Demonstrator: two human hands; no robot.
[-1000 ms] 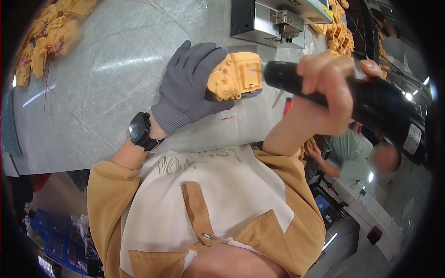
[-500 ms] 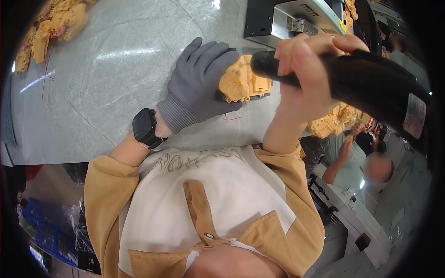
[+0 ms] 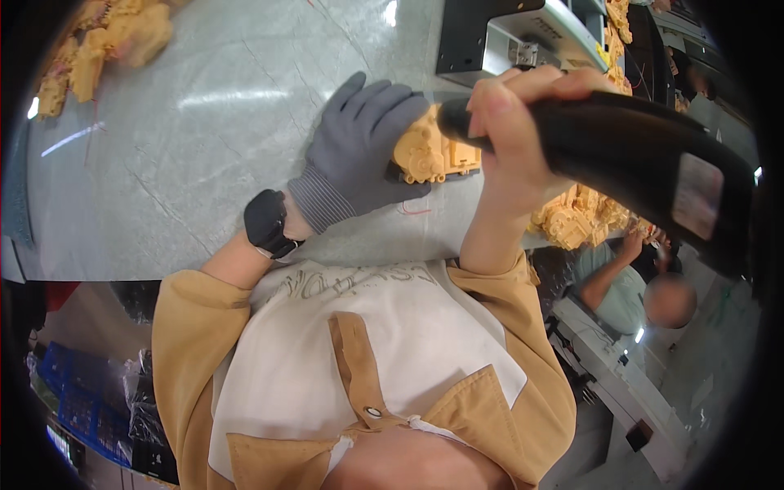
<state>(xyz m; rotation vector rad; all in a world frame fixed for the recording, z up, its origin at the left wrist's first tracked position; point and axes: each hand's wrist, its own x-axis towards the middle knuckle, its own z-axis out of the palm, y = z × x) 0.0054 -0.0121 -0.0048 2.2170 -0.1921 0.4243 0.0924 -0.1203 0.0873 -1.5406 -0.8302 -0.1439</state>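
My left hand, in a grey knit glove, is closed around the left side of a yellow moulded housing on the table. The housing has round raised bosses and a dark base, and a thin red wire lies just below it. Bare fingers of my right hand wrap around a thick black hand-held tool with a pale label. Its narrower end is over the housing's upper right part. The tool's tip is hidden, so I cannot tell whether it touches.
The grey marbled table bears more yellow housings at the far left and a heap of them at the right. A black-and-silver machine stands at the back. Another person sits at the right; blue crates are at lower left.
The black tool and my right hand have shifted slightly left and tilted a little. The view has moved slightly; my left hand keeps its hold on the housing.
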